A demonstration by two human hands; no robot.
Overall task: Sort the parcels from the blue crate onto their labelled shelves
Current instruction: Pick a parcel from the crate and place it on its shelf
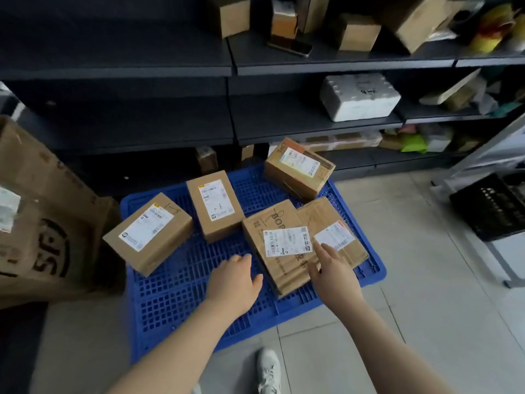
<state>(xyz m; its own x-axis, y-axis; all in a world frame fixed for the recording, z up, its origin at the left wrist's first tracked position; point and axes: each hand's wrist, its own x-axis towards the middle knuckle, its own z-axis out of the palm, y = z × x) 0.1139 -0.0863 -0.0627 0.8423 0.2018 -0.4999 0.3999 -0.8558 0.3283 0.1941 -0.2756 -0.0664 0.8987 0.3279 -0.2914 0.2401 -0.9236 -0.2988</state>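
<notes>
A flat blue crate [181, 282] lies on the floor in front of dark shelves [284, 66]. Several cardboard parcels with white labels sit on it: one at the left [147, 233], one upright in the middle [214, 206], one at the back right [298, 172], and two overlapping at the front right, a "BOP" box [279, 248] and a flatter one [335, 231] beside it. My left hand [234, 282] hovers open just left of the "BOP" box. My right hand [332, 271] reaches over that box's right edge, fingers straight, touching or nearly touching the flatter parcel.
A big brown carton [42, 217] stands at the left. The shelves hold boxes [358, 32], a white foam box [359, 96] and soft bags [412, 142]. A black crate [488, 207] sits at the right on the tiled floor. A white shoe [268, 371] is near the bottom.
</notes>
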